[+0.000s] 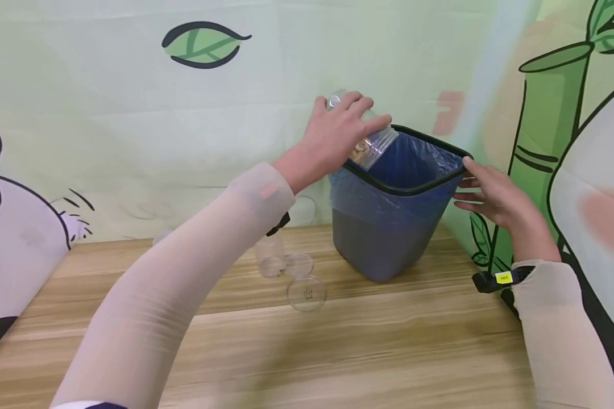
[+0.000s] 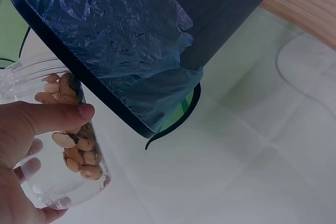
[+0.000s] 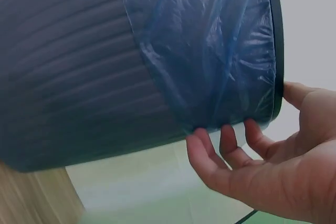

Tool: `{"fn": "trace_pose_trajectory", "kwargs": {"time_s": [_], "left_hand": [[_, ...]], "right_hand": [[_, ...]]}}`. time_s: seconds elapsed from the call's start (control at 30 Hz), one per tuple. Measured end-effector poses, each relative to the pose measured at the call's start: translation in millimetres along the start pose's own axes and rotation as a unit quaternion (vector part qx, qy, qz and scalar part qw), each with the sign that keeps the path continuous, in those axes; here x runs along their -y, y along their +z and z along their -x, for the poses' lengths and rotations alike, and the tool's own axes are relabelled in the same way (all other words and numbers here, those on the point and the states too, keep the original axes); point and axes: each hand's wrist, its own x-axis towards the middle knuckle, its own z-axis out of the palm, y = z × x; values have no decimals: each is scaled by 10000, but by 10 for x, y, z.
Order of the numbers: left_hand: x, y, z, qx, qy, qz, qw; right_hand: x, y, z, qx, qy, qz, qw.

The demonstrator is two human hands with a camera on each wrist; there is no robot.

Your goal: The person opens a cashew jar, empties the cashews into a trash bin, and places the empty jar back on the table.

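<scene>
At the left we see a cartoon drawing on the pale cloth behind the wooden table. Farther right, past our left sleeve, a clear cup stands on the table, with two clear round lids lying near it, one just beside it and the other closer to us.

Our left hand is closed around a clear jar, opened only as wide as the jar, with the thumb laid across its side. We hold the jar tilted at the near left edge of the bin, its mouth toward the opening; whether it touches the rim, we cannot tell. Tan nuts lie along one side inside the jar.

The bin, lined with a blue bag, is on the table. At its right, our right hand holds it with a partly open grip: thumb at the black rim, bent fingers against the bag-covered side. Green bamboo is printed beyond.
</scene>
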Motion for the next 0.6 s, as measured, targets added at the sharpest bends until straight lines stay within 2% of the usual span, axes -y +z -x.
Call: {"fn": "trace_pose_trajectory", "kwargs": {"time_s": [0.17, 0.37, 0.6], "left_hand": [[-2, -9, 2, -3, 24, -37, 10000], [-20, 3, -10, -90, 110, -210, 9997], [-49, 3, -30, -64, 162, -388, 9991]], "right_hand": [[17, -44, -3, 69, 67, -251, 9996], [29, -39, 0, -32, 131, -810, 9966], [-13, 49, -5, -311, 68, -825, 9961]]}}
